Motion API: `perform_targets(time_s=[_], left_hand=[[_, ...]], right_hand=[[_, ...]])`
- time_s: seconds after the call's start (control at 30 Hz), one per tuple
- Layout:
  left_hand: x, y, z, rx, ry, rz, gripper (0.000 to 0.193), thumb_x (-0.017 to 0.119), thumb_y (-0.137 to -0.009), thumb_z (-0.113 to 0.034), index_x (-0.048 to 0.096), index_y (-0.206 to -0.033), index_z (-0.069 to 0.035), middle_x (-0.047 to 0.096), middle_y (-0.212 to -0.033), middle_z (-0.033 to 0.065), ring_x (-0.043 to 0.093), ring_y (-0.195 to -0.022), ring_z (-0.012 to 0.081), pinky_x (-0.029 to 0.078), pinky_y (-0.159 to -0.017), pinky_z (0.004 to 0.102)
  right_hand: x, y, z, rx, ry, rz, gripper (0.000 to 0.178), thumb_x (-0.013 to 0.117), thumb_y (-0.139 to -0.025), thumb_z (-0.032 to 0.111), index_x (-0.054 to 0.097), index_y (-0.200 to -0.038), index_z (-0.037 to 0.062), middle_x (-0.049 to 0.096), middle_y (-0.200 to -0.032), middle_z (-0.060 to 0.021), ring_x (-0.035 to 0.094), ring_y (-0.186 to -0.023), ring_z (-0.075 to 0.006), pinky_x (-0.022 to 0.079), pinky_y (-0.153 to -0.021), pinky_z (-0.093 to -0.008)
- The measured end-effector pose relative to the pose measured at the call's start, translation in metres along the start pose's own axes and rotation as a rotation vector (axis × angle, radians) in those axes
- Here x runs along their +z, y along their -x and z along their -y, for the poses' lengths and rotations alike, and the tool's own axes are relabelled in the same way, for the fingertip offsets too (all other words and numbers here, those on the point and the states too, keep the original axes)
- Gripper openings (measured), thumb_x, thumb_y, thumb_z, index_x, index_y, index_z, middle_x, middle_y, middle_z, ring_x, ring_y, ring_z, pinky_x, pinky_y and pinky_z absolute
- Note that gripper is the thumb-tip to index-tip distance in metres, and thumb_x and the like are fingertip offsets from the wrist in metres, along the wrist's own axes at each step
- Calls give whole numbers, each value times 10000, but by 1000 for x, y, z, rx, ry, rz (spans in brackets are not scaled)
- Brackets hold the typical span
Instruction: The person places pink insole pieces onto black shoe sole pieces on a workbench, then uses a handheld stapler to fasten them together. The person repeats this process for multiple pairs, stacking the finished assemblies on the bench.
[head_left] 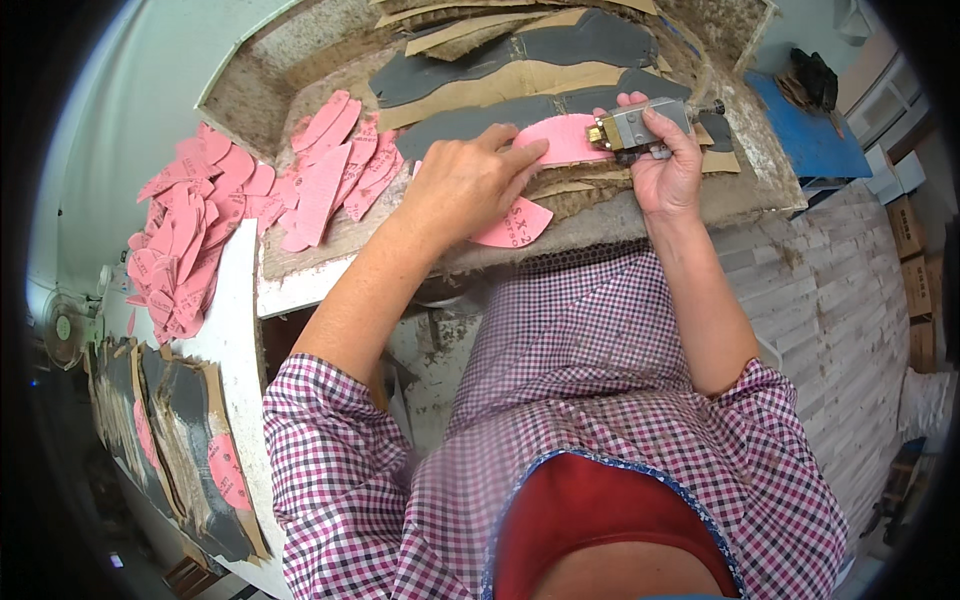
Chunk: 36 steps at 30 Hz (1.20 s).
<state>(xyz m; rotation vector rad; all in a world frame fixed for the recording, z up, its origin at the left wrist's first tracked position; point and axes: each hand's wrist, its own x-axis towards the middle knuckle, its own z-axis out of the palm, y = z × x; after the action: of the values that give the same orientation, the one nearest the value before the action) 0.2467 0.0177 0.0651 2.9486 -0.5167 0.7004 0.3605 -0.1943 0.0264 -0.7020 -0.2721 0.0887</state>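
My right hand (668,165) is closed round a grey metal hand tool (650,125) with a brass-coloured end. That end meets the right part of a curved pink sheet piece (565,140), which looks like an insole cut-out. At the piece's left end, my left hand (465,180) has its fingers bent and pressed onto it. Another pink piece with dark print (515,225) lies just below my left hand. Behind both hands, dark grey shaped pads on brown cardboard (520,85) lie in rows. My left palm and thumb are partly hidden.
Pink pieces form a loose pile (185,235) at the left, with more (335,165) on the dusty worktop (330,255). A raised board edge (235,75) borders the worktop. Grey pads with cardboard (180,440) lie lower left. A blue table (790,130) stands right, cardboard boxes (915,285) beyond.
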Motion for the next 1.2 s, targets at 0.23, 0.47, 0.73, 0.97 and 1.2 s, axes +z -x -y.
perform_targets(time_s=[0.23, 0.47, 0.73, 0.97, 1.2], left_hand=[[21, 9, -9, -146, 78, -79, 413, 628, -865, -123, 667, -1224, -322, 648, -1219, 113, 710, -815, 327, 595, -675, 417], [32, 13, -19, -268, 117, -92, 489, 620, -826, -64, 653, -1245, -314, 581, -1312, 110, 695, -907, 319, 589, -718, 411], [13, 20, -19, -248, 215, -226, 422, 661, -863, -133, 639, -1268, -251, 547, -1354, 147, 669, -1001, 340, 575, -796, 404], [-15, 44, 44, -706, 524, -278, 421, 703, -901, -192, 613, -1246, 31, 658, -1154, 199, 630, -1077, 230, 494, -919, 328], [-35, 35, 48, -911, 1037, -78, 545, 773, -850, -239, 590, -1243, 91, 618, -868, 33, 532, -667, 62, 414, -557, 209]], right_hand=[[4, 4, 1, -2, -47, -10, 262, 627, -836, -18, 553, -1088, -23, 621, -1070, -167, 616, -1069, -308, 545, -935, -568], [1, 5, 2, 33, -40, -9, 273, 620, -832, -19, 558, -1098, -27, 619, -1075, -171, 615, -1070, -319, 541, -941, -568], [8, 14, 36, -73, 24, 80, 325, 620, -873, 59, 538, -1151, -89, 591, -1154, -191, 548, -1191, -337, 424, -1051, -648], [20, 22, 100, -446, 484, 215, 402, 660, -828, -90, 459, -1157, 20, 629, -1118, -194, 626, -1098, -308, 525, -987, -490], [21, 20, 80, -542, 721, 265, 417, 721, -817, -39, 457, -1121, 69, 623, -1153, -141, 626, -1054, -218, 549, -922, -369]])
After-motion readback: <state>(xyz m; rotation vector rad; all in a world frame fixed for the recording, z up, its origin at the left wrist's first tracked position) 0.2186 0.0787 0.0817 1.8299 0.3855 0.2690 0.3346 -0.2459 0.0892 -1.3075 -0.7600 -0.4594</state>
